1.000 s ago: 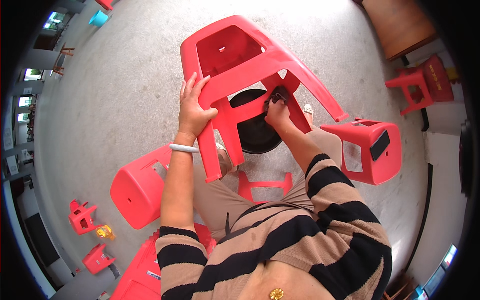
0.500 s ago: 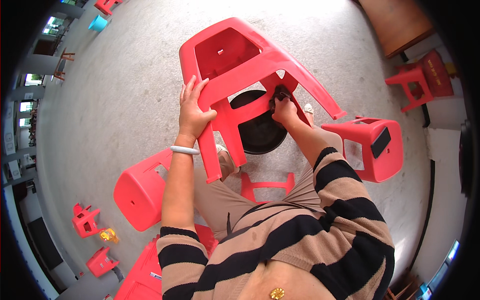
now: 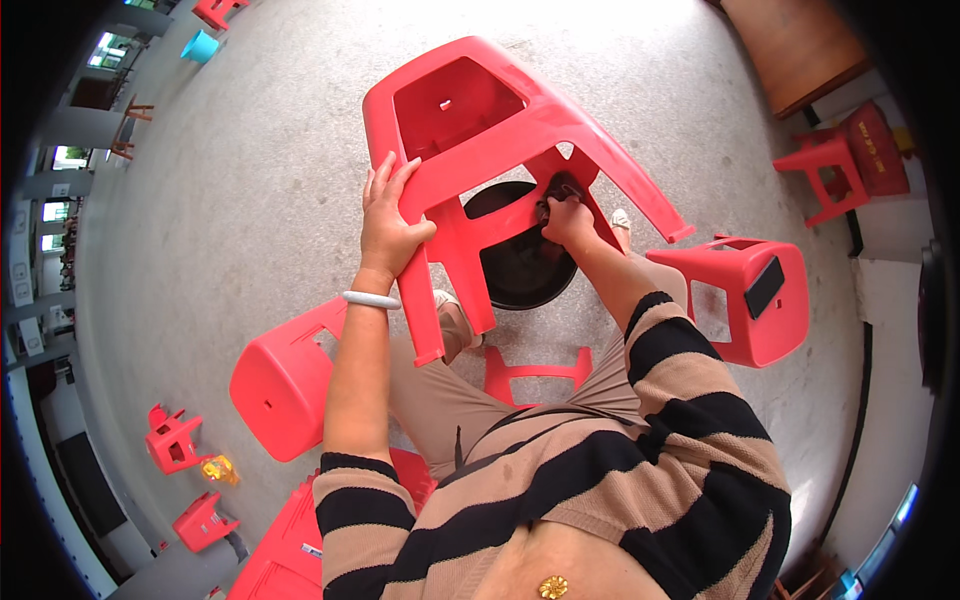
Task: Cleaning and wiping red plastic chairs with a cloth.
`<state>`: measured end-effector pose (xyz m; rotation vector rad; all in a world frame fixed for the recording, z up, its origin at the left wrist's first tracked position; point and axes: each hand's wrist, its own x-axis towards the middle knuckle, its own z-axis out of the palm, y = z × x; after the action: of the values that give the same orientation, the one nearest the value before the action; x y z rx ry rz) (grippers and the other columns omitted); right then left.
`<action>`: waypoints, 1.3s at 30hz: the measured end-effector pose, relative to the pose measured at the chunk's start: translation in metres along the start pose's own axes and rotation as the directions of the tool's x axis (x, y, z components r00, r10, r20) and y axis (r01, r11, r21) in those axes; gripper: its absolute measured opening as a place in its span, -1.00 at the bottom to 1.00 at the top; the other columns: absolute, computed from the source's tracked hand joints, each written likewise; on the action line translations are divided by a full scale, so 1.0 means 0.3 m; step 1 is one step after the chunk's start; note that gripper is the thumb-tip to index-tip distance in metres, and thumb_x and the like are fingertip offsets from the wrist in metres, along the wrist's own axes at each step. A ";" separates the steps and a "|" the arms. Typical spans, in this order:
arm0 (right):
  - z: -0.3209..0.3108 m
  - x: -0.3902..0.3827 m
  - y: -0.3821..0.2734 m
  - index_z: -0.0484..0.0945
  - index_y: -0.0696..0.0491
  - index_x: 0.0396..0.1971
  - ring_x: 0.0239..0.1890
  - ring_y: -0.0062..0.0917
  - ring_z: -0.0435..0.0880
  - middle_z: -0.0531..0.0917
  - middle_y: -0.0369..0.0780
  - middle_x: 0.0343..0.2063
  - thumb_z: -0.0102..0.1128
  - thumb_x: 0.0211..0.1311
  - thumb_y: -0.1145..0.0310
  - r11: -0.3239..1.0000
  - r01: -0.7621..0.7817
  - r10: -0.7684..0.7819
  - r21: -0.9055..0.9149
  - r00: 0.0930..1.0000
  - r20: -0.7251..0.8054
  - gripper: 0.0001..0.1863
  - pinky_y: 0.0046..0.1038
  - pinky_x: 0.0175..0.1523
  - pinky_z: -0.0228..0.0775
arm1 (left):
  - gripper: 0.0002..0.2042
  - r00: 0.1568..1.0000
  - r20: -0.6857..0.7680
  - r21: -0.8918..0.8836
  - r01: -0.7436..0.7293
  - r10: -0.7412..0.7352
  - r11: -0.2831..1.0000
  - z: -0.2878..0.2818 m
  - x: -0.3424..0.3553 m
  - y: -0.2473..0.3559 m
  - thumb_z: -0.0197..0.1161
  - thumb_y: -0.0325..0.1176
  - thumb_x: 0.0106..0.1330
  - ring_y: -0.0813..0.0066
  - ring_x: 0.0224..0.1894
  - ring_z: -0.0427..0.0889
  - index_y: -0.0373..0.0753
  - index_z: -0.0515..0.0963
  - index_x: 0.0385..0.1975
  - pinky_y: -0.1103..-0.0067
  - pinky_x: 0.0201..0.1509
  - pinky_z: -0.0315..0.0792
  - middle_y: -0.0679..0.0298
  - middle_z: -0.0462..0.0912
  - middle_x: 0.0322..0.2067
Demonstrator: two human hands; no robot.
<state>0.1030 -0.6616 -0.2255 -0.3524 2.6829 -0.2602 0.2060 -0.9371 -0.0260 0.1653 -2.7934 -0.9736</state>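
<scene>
A red plastic stool [image 3: 470, 140] lies tilted above a round black basin [image 3: 520, 285], seat opening upward and legs toward me. My left hand [image 3: 390, 225], with a pale bangle at the wrist, is closed on the left side of the stool, fingers over its edge. My right hand [image 3: 567, 215] is closed on a dark crumpled cloth [image 3: 560, 185], pressed against the stool's inner frame at the right. The underside of that hand is hidden.
Red stools stand left [image 3: 280, 395] and right [image 3: 760, 330], the right one bearing a black phone [image 3: 764, 285]. More red stools [image 3: 175, 440], a yellow item [image 3: 220, 469], a cyan bucket [image 3: 199, 45] and a wooden table [image 3: 790, 50] are around the floor.
My right hand and the cloth have moved slightly up and right along the stool's inner frame since a second ago. My left hand keeps its grip; the view has shifted very slightly.
</scene>
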 end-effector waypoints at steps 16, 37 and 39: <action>0.172 -0.156 -0.350 0.55 -0.09 0.17 -0.07 -0.15 0.70 0.62 0.02 -0.04 0.42 -0.14 0.08 0.975 0.187 -0.201 0.124 0.973 0.114 -0.27 -0.20 -0.01 0.62 | -0.18 1.000 -0.012 0.025 -0.009 0.009 1.000 0.013 0.020 0.007 0.30 -0.31 -0.21 -0.13 0.51 0.04 0.02 0.47 0.30 0.21 0.58 0.04 0.08 0.20 0.46; 0.207 -0.172 -0.407 0.40 -0.08 0.36 -0.08 -0.14 0.70 0.57 0.05 -0.05 0.40 -0.09 0.08 0.973 0.181 -0.201 0.141 0.970 0.138 -0.12 -0.22 -0.05 0.62 | -0.16 0.999 0.013 0.044 -0.045 0.044 0.998 0.010 0.029 0.021 0.26 -0.42 -0.20 -0.02 0.53 0.06 -0.06 0.42 0.34 0.23 0.58 0.05 0.09 0.18 0.48; 0.198 -0.186 -0.394 0.44 -0.17 0.33 -0.08 -0.12 0.70 0.57 0.04 -0.04 0.40 -0.10 0.08 0.960 0.245 -0.262 0.133 0.956 0.134 -0.15 -0.19 -0.03 0.62 | -0.18 1.000 0.002 0.032 -0.019 0.019 0.999 0.009 0.021 0.009 0.29 -0.30 -0.21 -0.15 0.51 0.05 0.00 0.46 0.30 0.19 0.58 0.03 0.06 0.20 0.46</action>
<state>0.2017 -0.7658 -0.2297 -0.6554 2.4596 -0.4451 0.1992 -0.9344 -0.0255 0.1425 -2.8075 -0.9260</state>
